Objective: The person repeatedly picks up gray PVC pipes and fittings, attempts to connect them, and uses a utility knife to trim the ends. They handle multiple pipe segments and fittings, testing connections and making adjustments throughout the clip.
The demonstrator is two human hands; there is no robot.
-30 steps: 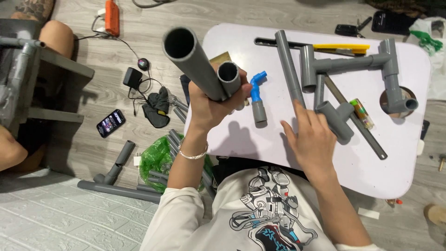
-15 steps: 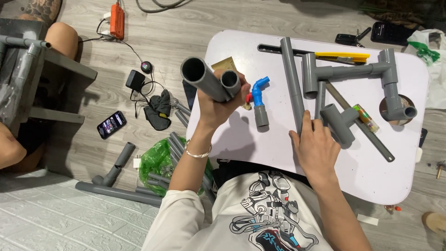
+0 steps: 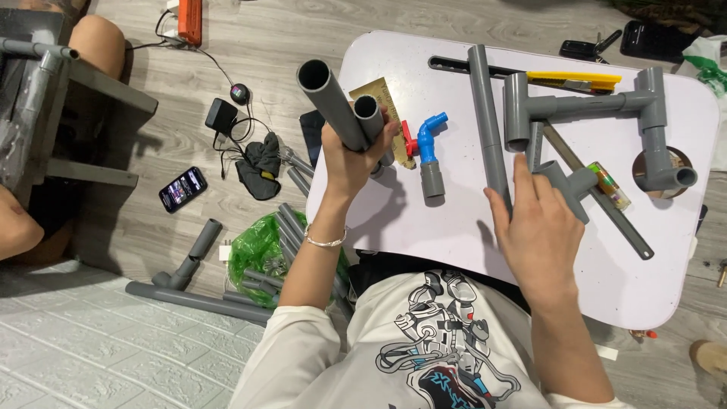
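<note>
Lying under everything, counter (image 3: 454, 227): white, rounded corners, carrying the pipework
Pipe frame (image 3: 583, 106): grey assembly of elbows and tees at the far right of the counter, well apart from the left hand
Long pipe (image 3: 488, 129): grey, straight, lying on the counter from its far edge down to the right hand's fingertips
Two grey pipes (image 3: 341, 106): held side by side, lifted off the counter over its left edge, open ends tilted up toward the camera
Blue fitting (image 3: 429, 155): blue elbow on a grey stub with a red handle beside it, lying between the two hands
Yellow knife (image 3: 572, 78): utility cutter at the far edge, just beside the frame
Floor clutter: phone (image 3: 182, 188), green bag (image 3: 261, 246) and loose pipe pieces left of the counter
Left hand (image 3: 352, 155): raised, wrist bent back, grip clamped around the two grey pipes
Right hand (image 3: 541, 227): palm down above the counter, grip apart, fingers spread, fingertips touching the long pipe, a grey tee just beyond them
</note>
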